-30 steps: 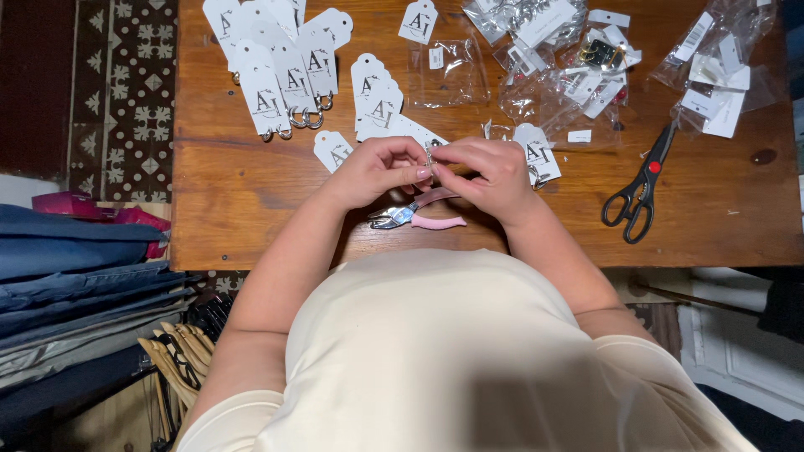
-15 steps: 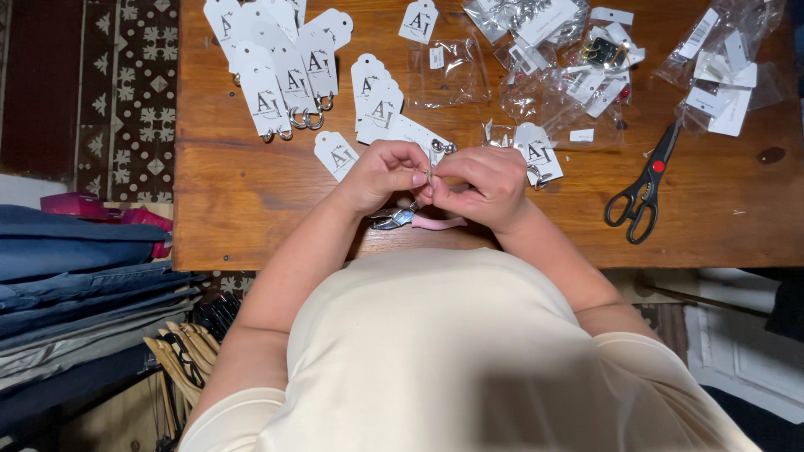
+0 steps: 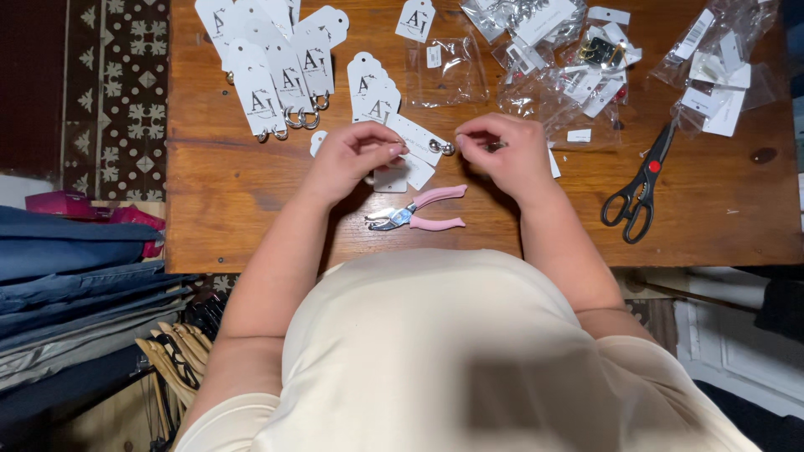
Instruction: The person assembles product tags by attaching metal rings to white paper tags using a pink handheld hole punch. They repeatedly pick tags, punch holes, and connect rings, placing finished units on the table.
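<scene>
**A:** so what's in the head cam?

**B:** left hand [image 3: 347, 159] pinches a white card tag [image 3: 416, 140] with a small silver earring [image 3: 446, 148] at its end, just above the wooden table [image 3: 218, 201]. Right hand [image 3: 507, 155] has fingertips closed on something tiny, can't tell what.

**A:** tools?

**B:** pink pliers [image 3: 414, 216] lie just below the hands, black scissors [image 3: 638, 188] off right.

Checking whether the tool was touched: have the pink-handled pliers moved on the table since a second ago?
No. The pink-handled pliers lie at the same spot by the table's near edge; the left hand and right hand moved away from them.
</scene>
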